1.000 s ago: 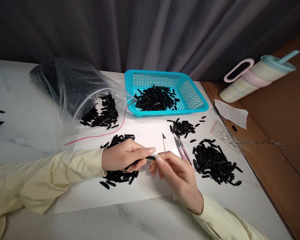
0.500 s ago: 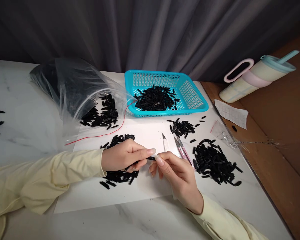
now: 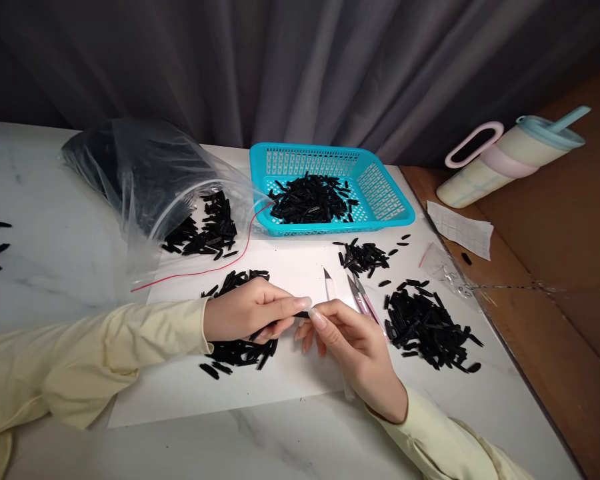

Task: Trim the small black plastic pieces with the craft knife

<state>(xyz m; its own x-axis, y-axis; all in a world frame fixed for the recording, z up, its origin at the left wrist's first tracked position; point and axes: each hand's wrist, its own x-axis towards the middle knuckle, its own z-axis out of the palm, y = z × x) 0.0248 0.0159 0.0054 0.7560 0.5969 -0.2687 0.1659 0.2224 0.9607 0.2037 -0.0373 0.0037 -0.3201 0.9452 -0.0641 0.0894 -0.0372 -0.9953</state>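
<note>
My left hand (image 3: 253, 312) pinches a small black plastic strip (image 3: 303, 315) between thumb and fingers. My right hand (image 3: 353, 347) meets it at the strip's tip and holds a white craft knife (image 3: 329, 285) whose blade points away from me. Both hands hover over a white sheet (image 3: 290, 267) on the marble table. A pile of black strips (image 3: 240, 350) lies under my left hand, and another pile (image 3: 425, 323) lies right of my right hand. Pink snips (image 3: 363, 297) rest beside the knife.
A turquoise basket (image 3: 385, 193) with several black strips stands at the back. A clear plastic bag (image 3: 145, 180) spills strips at the left. A tumbler with a straw (image 3: 510, 157) and a paper slip (image 3: 460, 230) lie on the brown surface at right.
The hands stay together on the strip almost unmoved. The view has shifted slightly, so everything sits a little lower and to the left.
</note>
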